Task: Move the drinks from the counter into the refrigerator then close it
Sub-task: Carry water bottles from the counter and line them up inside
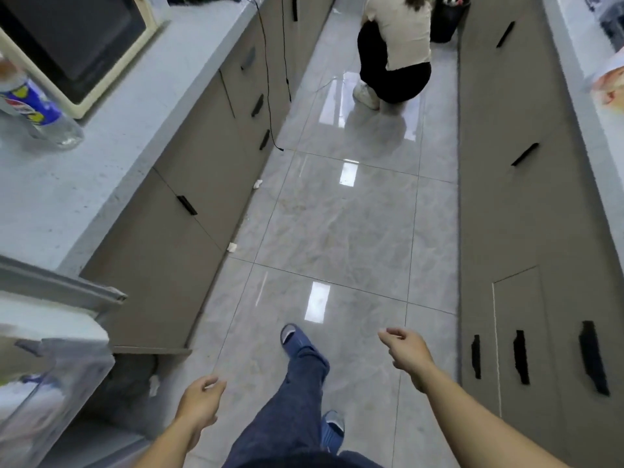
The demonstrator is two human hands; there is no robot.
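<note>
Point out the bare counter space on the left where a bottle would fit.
The left counter is bare from the bottle and microwave forward to the refrigerator door, out to the counter's front edge. It is crowded at the far left, where bottle and microwave stand close together. Both hands hold nothing.

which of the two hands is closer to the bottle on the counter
The left hand. It hangs on the same side as the counter where the bottle stands; the right hand is out toward the opposite cabinets.

A person (396, 49) crouches on the tiled floor (337, 231); perhaps a microwave (67, 38) left.
</note>
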